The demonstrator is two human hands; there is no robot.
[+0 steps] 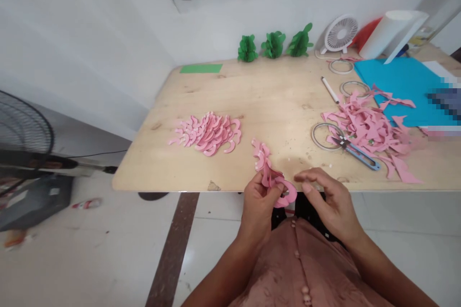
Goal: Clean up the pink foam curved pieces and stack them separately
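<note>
Pinched in my left hand at the table's front edge is a strip of curled pink paper pieces. Its far end reaches up onto the tabletop, and a rounded loop hangs out to the right of my thumb. Just right of that loop, my right hand is held with fingers apart and nothing visible in them. To the left on the table lies a pile of curved pink paper pieces. Thread snips with blue handles rest right of my hands, beside a tape ring.
Pink paper scraps are heaped at the right, partly over blue sheets. A white marker lies nearby. Several green paper figures, a small white fan and a green strip sit along the back of the wooden table.
</note>
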